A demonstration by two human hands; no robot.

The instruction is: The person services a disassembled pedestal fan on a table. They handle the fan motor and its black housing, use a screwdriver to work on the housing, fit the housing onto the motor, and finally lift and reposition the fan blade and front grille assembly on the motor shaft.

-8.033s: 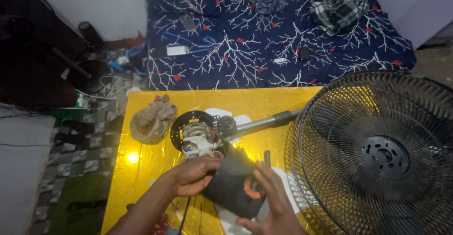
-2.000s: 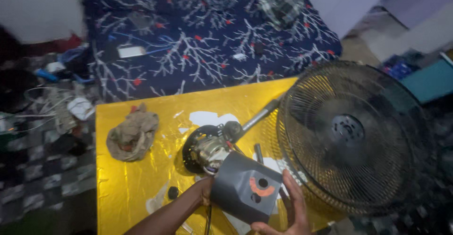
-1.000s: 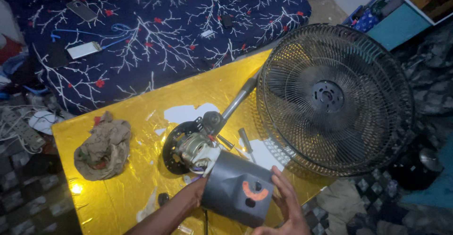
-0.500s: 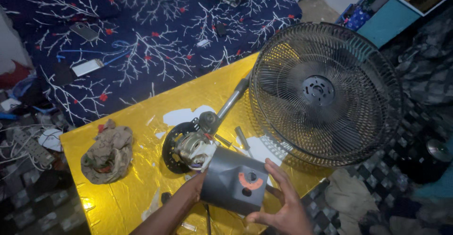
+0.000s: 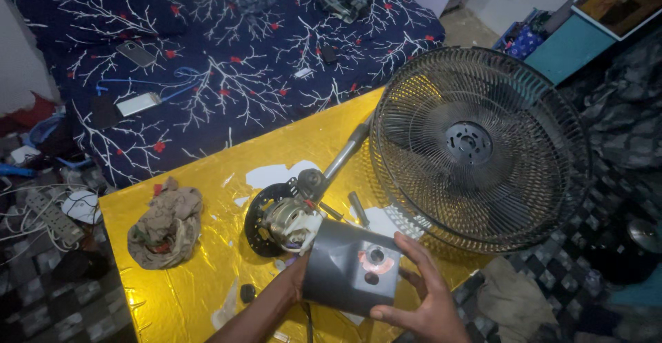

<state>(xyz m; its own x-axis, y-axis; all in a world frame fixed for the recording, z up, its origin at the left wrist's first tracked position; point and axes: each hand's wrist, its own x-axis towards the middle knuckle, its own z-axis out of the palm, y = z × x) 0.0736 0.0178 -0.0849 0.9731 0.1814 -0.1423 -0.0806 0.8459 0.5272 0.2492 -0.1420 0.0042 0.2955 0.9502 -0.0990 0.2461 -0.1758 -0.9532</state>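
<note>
Both hands grip a dark grey plastic motor cover [image 5: 353, 266] over the shiny yellow table [image 5: 193, 295]: the right hand [image 5: 422, 295] wraps its right edge, the left hand [image 5: 298, 279] (mostly hidden) holds its left side, just beside the exposed fan motor [image 5: 288, 220].

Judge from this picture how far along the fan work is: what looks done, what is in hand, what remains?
Done: the fan guard lies off on the yellow table, and the motor is bare. In hand: both hands, left and right, hold the grey motor cover by the motor. Left: cover and guard are not yet fitted.
</note>
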